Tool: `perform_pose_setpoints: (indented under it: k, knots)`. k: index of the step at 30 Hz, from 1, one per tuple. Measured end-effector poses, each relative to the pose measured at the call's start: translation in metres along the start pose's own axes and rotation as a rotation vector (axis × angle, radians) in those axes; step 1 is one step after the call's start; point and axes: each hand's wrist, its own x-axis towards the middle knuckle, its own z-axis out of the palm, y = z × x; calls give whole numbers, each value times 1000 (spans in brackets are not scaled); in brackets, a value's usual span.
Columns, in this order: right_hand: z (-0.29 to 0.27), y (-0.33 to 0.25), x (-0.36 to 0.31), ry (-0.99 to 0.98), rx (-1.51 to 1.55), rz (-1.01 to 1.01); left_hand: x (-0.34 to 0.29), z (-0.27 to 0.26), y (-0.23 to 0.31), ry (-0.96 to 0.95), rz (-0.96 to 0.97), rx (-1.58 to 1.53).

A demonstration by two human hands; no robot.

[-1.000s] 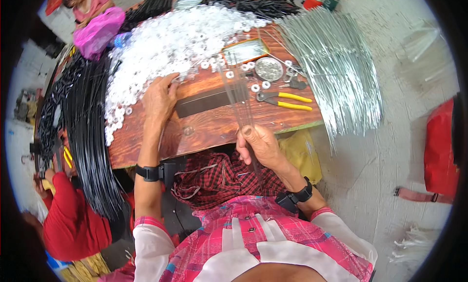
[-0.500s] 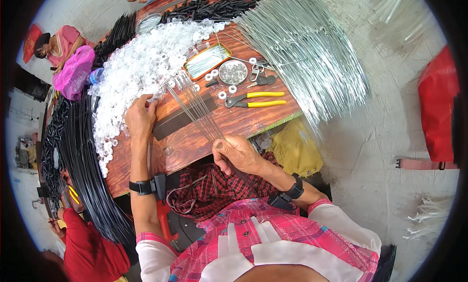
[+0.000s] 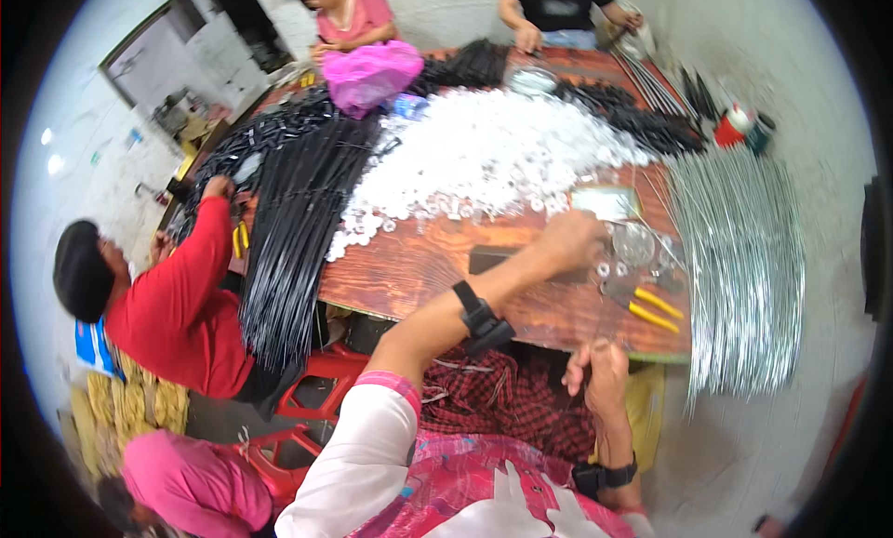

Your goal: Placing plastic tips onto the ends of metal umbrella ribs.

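My left hand (image 3: 575, 240) reaches across the wooden table to the small tray of thin wires (image 3: 605, 203) and the round tin of small clear pieces (image 3: 633, 244). Its fingers are blurred and partly hidden behind the back of the hand. Near the table's front edge, my right hand (image 3: 603, 372) is closed around thin metal rods (image 3: 605, 330), which show only faintly above the fist. Between the two hands and to the right lie yellow-handled pliers (image 3: 656, 307). A dark flat block (image 3: 490, 259) lies left of my left hand, partly under my forearm.
White plastic rings (image 3: 484, 157) form a large heap mid-table. Bundled silver wires (image 3: 739, 278) overhang the right edge; black strips (image 3: 312, 231) overhang the front left. A pink bag (image 3: 372, 78) stands behind. Co-workers sit at the left and far sides, one in a red top (image 3: 186, 296).
My left hand has moved right, from the edge of the ring heap to the tray and tin. My right hand has lowered toward the table edge. The view has swung left and up.
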Motion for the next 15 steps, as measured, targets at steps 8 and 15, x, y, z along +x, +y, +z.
perform_pose_setpoints:
  k: [8,15]
  knots:
    - [-3,0,2,-24,24,-54,-1,14,0,91,2,-21]
    - [1,-5,5,-14,-1,-72,-18,-13,-7,207,12,0]
